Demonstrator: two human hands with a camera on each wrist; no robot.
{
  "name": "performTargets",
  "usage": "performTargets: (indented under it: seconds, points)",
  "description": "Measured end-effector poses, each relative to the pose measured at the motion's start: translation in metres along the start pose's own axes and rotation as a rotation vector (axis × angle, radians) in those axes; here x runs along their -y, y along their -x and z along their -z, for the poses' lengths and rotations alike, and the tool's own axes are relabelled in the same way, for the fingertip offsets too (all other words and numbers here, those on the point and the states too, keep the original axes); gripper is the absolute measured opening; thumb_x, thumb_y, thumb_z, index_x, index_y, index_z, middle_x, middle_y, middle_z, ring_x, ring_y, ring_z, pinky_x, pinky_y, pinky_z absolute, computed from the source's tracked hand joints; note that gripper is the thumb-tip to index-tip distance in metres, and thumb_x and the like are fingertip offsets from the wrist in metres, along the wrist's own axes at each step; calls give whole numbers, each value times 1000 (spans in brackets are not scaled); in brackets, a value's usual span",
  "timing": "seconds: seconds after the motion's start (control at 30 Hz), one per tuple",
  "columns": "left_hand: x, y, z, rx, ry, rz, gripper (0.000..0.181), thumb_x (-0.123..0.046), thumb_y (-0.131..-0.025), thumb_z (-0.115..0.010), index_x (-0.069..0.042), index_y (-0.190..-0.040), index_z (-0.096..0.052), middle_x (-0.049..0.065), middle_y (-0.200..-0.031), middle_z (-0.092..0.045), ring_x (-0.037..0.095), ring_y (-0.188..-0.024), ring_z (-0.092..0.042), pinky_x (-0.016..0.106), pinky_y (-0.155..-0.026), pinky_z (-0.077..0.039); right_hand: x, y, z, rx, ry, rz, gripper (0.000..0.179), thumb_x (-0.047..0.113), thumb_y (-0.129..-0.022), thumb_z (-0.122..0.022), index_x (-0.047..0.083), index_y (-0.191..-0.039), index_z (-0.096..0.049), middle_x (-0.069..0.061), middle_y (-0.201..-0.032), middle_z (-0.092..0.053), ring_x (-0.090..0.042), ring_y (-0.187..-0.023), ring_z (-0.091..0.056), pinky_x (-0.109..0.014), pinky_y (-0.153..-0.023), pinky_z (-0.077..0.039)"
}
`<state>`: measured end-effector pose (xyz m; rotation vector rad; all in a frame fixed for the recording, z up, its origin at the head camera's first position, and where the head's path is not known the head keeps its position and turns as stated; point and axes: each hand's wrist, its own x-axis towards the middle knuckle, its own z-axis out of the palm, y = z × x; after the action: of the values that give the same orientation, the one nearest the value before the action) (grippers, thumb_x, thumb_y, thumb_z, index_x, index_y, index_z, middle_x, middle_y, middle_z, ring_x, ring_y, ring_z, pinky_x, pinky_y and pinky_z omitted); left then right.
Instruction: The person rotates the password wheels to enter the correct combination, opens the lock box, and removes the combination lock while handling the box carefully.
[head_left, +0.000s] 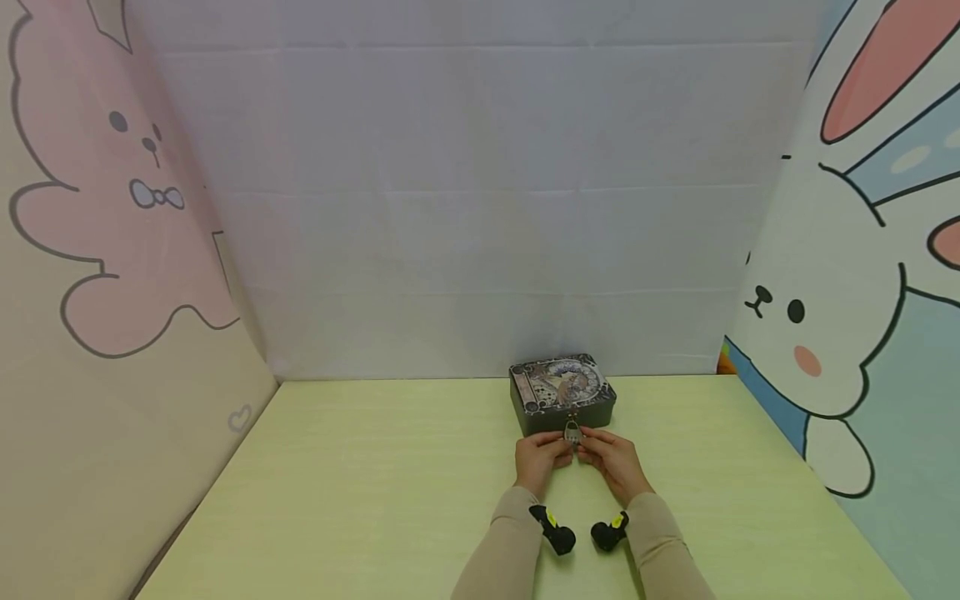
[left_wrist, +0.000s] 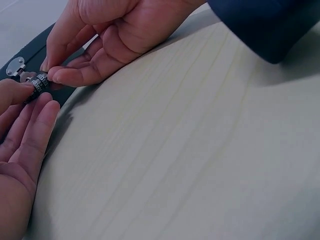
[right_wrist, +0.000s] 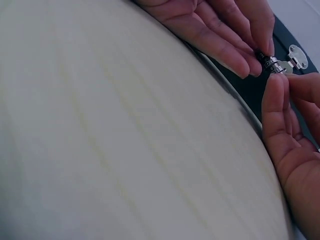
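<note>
In front of me, a small combination padlock (head_left: 573, 432) sits between a person's two narrow grips: the left grip (head_left: 538, 463) pinches one end, the right grip (head_left: 615, 463) the other. Just beyond both grips stands a dark box (head_left: 562, 385) with a patterned lid, its silver hasp (right_wrist: 297, 57) near them. The pale yellow worktop (head_left: 360, 483) spreads below and around the grips.

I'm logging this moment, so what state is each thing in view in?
Decorated box: lid shut
Combination padlock: held at the box's front; locked or unlocked, cannot tell; digits too small to read
Metal clasp: flap reaching the padlock
Left grip: holding the padlock
Right grip: also holding the padlock
</note>
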<state>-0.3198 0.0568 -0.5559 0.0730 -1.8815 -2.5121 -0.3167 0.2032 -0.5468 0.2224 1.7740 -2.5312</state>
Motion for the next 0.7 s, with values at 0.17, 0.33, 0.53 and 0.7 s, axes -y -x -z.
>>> performTargets:
  seconds: [0.17,0.33,0.53,0.7]
  points:
    - [0,-1,0,0,1,10,18,6,-84,-75,12,-100,-73,18,-88,-73,22,-70,-73,31,-66,-63,0,0,0,-1,-6,1,27,-9,-97,-55,-13,-123,-62,-5,-90,-67,-10,-75,-67,-23,-72,-60]
    - [0,-1,0,1,2,9,17,5,-84,-75,11,-100,-73,18,-88,-73,23,-70,-73,32,-66,-63,0,0,0,-2,-10,4,26,-10,-97,-54,-12,-121,-63,-4,-90,-68,-10,-75,-67,-23,-72,-60]
    - [0,-1,0,-2,1,16,17,4,-84,-75,11,-100,-73,18,-87,-73,23,-70,-73,32,-66,-63,-1,0,0,-2,2,4,29,-9,-97,-54,-15,-125,-60,-4,-89,-67,-9,-75,-67,-23,-72,-60]
    - [0,-1,-1,-2,2,18,17,3,-85,-75,10,-100,-73,18,-86,-73,22,-68,-72,32,-65,-63,-1,0,0,-6,11,4,31,-8,-97,-55,-16,-127,-57,-4,-89,-67,-9,-74,-67,-22,-72,-60]
